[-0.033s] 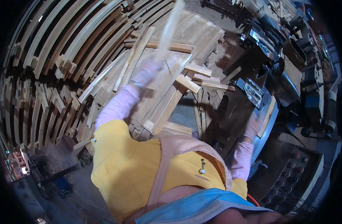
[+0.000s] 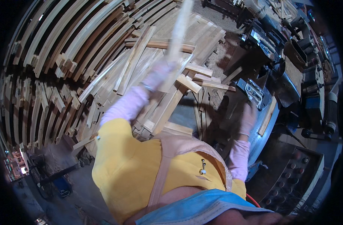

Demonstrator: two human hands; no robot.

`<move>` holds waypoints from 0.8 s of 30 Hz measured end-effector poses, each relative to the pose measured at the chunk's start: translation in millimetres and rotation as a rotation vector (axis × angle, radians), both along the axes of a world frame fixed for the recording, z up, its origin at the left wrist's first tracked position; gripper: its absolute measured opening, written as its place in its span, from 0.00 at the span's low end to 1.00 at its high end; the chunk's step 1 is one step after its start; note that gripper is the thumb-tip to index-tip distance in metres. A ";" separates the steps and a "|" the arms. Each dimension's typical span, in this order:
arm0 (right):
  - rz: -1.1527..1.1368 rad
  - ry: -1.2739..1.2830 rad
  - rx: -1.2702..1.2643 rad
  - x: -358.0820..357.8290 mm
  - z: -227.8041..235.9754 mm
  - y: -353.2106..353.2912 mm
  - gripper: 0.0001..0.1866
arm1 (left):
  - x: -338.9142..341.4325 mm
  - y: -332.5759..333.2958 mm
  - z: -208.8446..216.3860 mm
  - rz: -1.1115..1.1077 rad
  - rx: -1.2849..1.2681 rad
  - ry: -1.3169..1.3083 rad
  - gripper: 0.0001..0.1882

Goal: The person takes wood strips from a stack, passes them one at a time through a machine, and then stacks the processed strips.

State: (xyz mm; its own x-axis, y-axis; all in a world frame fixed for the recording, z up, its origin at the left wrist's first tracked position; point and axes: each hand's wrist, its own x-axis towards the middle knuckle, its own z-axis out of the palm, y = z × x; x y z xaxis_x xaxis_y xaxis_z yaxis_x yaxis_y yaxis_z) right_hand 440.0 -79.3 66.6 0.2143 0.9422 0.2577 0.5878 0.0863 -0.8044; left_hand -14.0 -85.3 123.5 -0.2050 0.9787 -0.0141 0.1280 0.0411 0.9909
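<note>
My left hand (image 2: pixel 159 75), in a pale glove, grips the near end of a long, light wooden strip (image 2: pixel 179 32). Motion blurs both, and the strip points away over the stacked boards. Off to the right, my right hand (image 2: pixel 248 118) is smeared by motion, so its fingers cannot be made out. It is beside the round-edged metal machine table (image 2: pixel 257 144). On that table lies another wooden strip (image 2: pixel 268 118), apart from the hand. Just beyond the hand sits a metal guide block (image 2: pixel 255 93) of the machine.
Long wooden strips (image 2: pixel 70 41) are stacked in rows at the left. A pile of boards (image 2: pixel 150 105) stands in front of me, with short offcuts (image 2: pixel 189 83) jutting from its right edge. A control panel with several knobs (image 2: pixel 289 176) is at the lower right.
My left hand and its strip have swung to the right. My right hand has shifted left, away from the strip on the machine table, which now shows more fully.
</note>
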 end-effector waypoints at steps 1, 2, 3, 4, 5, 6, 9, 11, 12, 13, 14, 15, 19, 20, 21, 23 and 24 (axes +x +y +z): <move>0.217 0.289 -0.034 -48.2 10.8 -1.4 0.24 | 38.8 -4.2 13.4 -0.165 -0.090 -0.121 0.18; 0.414 0.558 -0.178 -99.2 23.3 -10.5 0.24 | 66.5 11.2 -28.4 -0.325 0.016 0.204 0.22; 0.524 0.730 -0.309 -137.2 33.0 -19.2 0.23 | 93.5 25.8 -69.6 -0.430 0.164 0.516 0.26; 0.541 0.798 -0.392 -152.5 42.0 -23.9 0.23 | 103.3 32.6 -69.6 -0.442 0.147 0.493 0.29; 0.445 0.709 -0.411 -143.9 47.8 -26.4 0.23 | 110.5 37.5 -67.1 -0.445 0.130 0.474 0.33; 0.325 0.624 -0.423 -122.4 48.3 -34.6 0.24 | 90.6 35.2 -17.8 -0.381 0.053 0.542 0.38; 0.063 0.460 -0.400 -36.0 43.3 -73.6 0.21 | -30.8 38.3 -20.5 0.053 -0.124 0.948 0.50; -0.104 0.083 -0.333 35.3 16.0 -134.8 0.25 | -99.2 37.3 -44.6 0.241 -0.369 1.095 0.55; -0.188 -0.174 -0.315 63.1 5.7 -175.4 0.27 | -121.9 31.9 -38.9 0.251 -0.542 1.115 0.57; -0.274 -0.391 -0.339 77.2 0.7 -210.4 0.29 | -147.0 23.4 -32.9 0.253 -0.721 1.137 0.59; -0.348 -0.653 -0.418 80.2 3.8 -233.1 0.29 | -178.9 9.9 -61.3 0.313 -0.791 1.160 0.60; -0.392 -0.724 -0.458 79.6 6.8 -240.5 0.29 | -193.2 -0.4 -65.5 0.260 -0.786 1.094 0.59; -0.473 -0.804 -0.395 92.9 -5.1 -233.7 0.23 | -170.3 -12.6 -41.9 0.203 -0.783 0.948 0.48; -0.446 -0.778 -0.302 105.6 -12.7 -202.2 0.21 | -160.7 -15.5 -30.8 0.254 -0.793 0.925 0.44; -0.404 -0.745 -0.315 114.0 -16.7 -167.9 0.18 | -161.6 -13.2 -33.7 0.279 -0.759 0.842 0.38; -0.387 -0.771 -0.175 119.7 -22.4 -93.6 0.13 | -164.1 -8.1 -47.1 0.325 -0.695 0.678 0.28; -0.391 -0.799 -0.092 142.7 -36.3 -59.4 0.13 | -153.4 -1.8 -47.9 0.326 -0.590 0.508 0.26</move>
